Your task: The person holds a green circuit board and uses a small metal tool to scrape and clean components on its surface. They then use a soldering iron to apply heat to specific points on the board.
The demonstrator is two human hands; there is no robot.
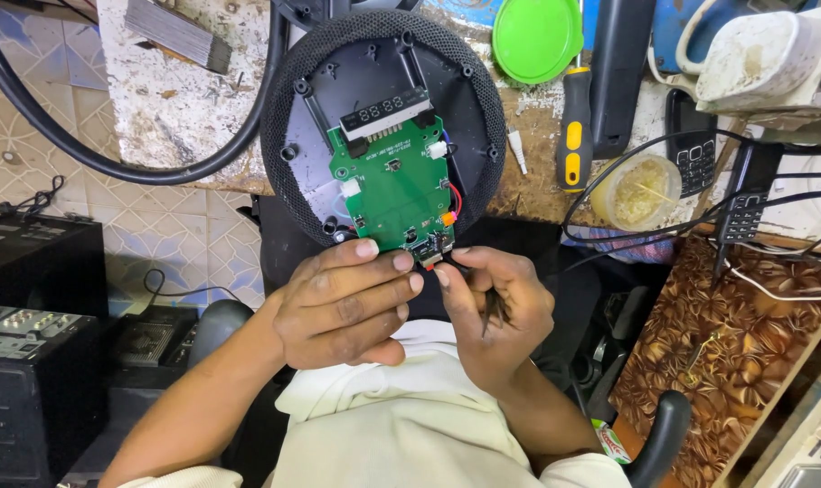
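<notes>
While the left hand (343, 303) grips the round speaker shell (383, 136) from below, right hand (496, 307) fingertips pinch something small, probably a wire, at the green circuit board's (392, 185) lower edge; tugging there could snap a solder joint.

Green circuit board (394, 185) inside round black mesh-rimmed shell (383, 117), upright.
</notes>
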